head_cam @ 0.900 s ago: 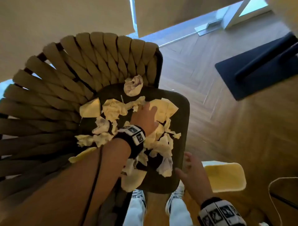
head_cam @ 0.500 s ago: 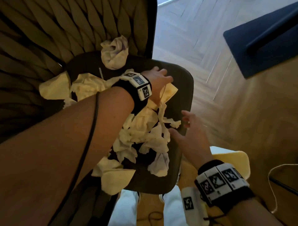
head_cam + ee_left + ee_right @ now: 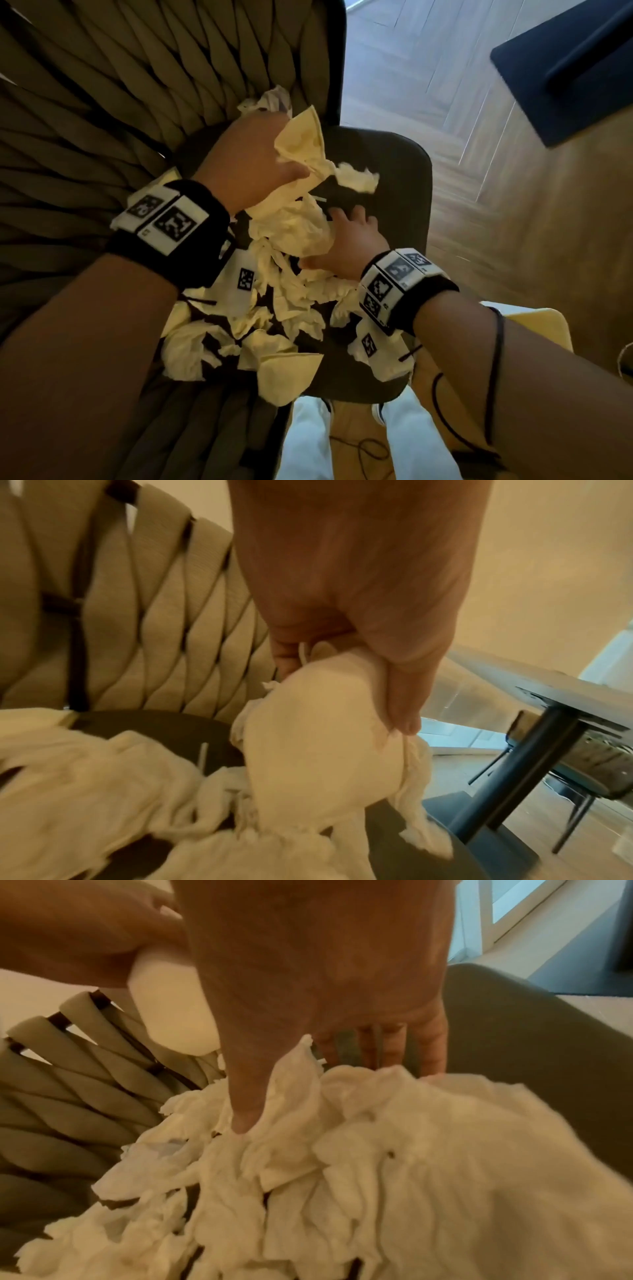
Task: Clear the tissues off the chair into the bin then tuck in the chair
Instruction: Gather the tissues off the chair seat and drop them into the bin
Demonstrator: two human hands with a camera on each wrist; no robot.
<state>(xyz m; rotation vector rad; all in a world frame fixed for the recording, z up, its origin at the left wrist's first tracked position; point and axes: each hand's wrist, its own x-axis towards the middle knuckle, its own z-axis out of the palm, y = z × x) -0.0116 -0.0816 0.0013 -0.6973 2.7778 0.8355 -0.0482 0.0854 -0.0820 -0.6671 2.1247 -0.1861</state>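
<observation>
L hand [image 3: 246, 161] was above the back of the chair seat [image 3: 394, 164], fingers curled round a bunch of tissues [image 3: 305, 147], w/ loose ends hanging down toward the pile; the left wrist view showed thumb and fingers [image 3: 404, 685] clamped on the same wad [image 3: 318, 723]. R hand [image 3: 349, 240] lay lower, near the seat's middle, fingers spread fairly straight and pressed against the side of a big crumpled tissue [image 3: 291, 229]; in the right wrist view its thumb [image 3: 246, 1096] dug into the heap [image 3: 342, 1164], not gripping anything. Remaining tissues [image 3: 260, 329] were scattered over the front half of the dark seat, some overhanging the front edge. One more crumpled tissue [image 3: 270, 99] sat against the woven chair back [image 3: 137, 102]. Bin [image 3: 534, 325], pale yellow, stood on the wood floor [image 3: 513, 222] to the R of the chair, mostly hidden behind the R forearm. Both wrists wore black bands w/ marker tags [image 3: 171, 222].
</observation>
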